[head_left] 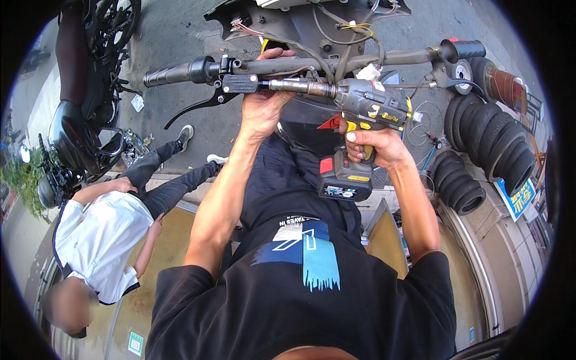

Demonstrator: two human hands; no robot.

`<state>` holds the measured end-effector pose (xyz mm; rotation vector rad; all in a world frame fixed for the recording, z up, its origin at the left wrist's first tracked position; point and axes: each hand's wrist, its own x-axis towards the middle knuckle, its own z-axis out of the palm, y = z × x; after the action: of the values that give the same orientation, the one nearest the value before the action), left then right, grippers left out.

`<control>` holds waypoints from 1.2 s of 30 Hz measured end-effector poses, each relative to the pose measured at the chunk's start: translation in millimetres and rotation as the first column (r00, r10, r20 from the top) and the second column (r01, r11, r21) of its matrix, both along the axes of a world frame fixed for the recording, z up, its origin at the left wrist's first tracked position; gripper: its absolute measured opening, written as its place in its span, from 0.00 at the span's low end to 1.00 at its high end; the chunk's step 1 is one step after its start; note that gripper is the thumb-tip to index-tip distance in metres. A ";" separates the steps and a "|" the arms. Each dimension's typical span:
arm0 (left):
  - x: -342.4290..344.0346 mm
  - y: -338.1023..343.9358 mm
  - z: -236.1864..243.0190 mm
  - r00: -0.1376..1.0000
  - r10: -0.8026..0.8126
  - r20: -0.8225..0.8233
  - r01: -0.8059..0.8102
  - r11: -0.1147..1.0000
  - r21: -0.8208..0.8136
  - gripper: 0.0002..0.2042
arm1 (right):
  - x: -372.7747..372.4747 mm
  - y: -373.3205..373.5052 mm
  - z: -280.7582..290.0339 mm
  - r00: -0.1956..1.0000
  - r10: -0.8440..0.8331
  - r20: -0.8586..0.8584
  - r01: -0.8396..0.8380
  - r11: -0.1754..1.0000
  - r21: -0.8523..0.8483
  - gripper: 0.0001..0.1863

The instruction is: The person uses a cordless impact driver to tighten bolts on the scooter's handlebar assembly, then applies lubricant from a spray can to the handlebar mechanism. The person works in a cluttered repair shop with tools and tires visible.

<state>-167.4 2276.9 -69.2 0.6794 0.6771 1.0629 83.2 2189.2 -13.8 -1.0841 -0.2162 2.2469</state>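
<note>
My left hand (pixel 263 108) grips the scooter handlebar assembly (pixel 378 58) beside the black brake master cylinder (pixel 240 84), its fingers curled up behind the bar. My right hand (pixel 377 147) is closed round the handle of a grey-and-yellow cordless impact wrench (pixel 375 105), with a battery (pixel 345 177) at its base. The wrench lies horizontally; its long socket (pixel 300 86) reaches left to the master cylinder and my left hand, and its tip's exact seat is unclear. Loose wires (pixel 324 18) hang from the dark front panel (pixel 294 36) above.
A person (pixel 102 240) in a white shirt is at the lower left, below a parked black motorbike (pixel 78 132). Stacked tyres (pixel 480 126) stand to the right, near a blue sign (pixel 516 198), with cables and a thin hose (pixel 420 126) on the pavement.
</note>
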 end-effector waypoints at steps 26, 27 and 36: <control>1.6 5.7 -8.5 0.997 0.021 -0.068 -0.016 0.997 0.072 0.36 | -1.8 8.0 -2.6 0.998 0.016 0.062 -0.018 0.999 0.033 0.16; 2.5 5.4 -8.9 0.998 0.026 -0.053 -0.023 0.998 0.066 0.36 | -2.1 8.4 -2.3 0.998 0.014 0.056 -0.016 0.999 0.027 0.16; 0.5 4.1 -3.3 0.999 0.030 -0.021 -0.030 0.999 0.015 0.36 | -1.4 8.1 -1.2 0.992 0.029 0.122 -0.035 0.999 0.042 0.20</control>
<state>-167.0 2281.0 -72.5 0.6959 0.7005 1.0903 81.9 2197.3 -15.0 -1.2028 -0.3342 2.1960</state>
